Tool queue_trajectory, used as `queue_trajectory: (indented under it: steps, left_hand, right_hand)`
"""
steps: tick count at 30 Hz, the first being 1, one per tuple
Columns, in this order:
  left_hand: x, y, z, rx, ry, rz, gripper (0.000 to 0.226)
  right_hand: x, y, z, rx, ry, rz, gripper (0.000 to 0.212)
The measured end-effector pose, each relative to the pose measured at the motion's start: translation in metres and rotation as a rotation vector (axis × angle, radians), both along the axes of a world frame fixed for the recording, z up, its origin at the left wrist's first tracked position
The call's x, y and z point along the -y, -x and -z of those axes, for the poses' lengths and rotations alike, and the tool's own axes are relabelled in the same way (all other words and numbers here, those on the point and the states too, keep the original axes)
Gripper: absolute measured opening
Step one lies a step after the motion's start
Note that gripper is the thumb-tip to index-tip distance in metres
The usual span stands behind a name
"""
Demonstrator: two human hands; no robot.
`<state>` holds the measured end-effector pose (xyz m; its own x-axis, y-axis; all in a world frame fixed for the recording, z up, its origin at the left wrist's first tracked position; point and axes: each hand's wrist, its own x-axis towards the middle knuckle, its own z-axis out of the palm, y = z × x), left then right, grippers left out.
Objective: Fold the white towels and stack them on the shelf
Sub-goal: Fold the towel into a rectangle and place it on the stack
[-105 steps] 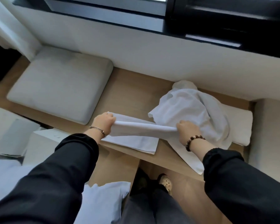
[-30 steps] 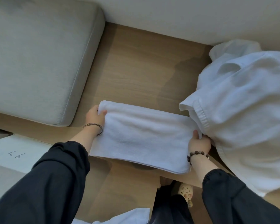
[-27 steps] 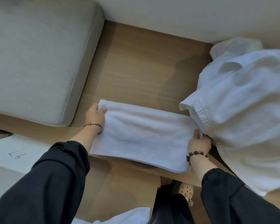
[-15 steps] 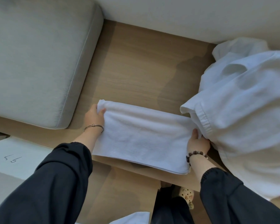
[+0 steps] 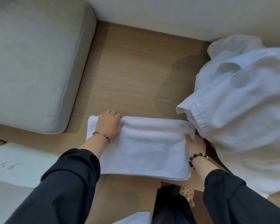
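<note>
1. Grey cushion (image 5: 36, 62) lies at the left of the wooden counter (image 5: 136, 70), clear of the work.
2. Left hand (image 5: 109, 124) has come in from the towel's left end and now sits on the far edge. Its fingers curl over the fold, grip closed on the towel (image 5: 145, 151).
3. Towel lies folded flat at the counter's near edge. Judgement: another fold is starting; stacking not begun.
4. Right hand (image 5: 195, 145) keeps its pinch on the right end, thumb on top.
5. Unfolded white pile (image 5: 242, 110) waits at right.
</note>
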<state>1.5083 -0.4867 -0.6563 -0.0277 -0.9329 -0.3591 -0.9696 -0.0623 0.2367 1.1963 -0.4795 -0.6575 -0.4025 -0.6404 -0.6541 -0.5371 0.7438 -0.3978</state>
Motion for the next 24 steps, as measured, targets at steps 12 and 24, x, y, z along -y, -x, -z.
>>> queue_trajectory:
  steps: [12, 24]
  left_hand:
    - [0.012, 0.009, -0.007, -0.167, -0.255, 0.039, 0.03]
    - [0.018, 0.013, 0.003, -0.052, -0.279, 0.002, 0.015]
  right_hand:
    - [-0.009, -0.004, 0.0, 0.009, -0.04, 0.03, 0.051]
    - [-0.008, -0.006, 0.004, -0.029, 0.047, 0.038, 0.048]
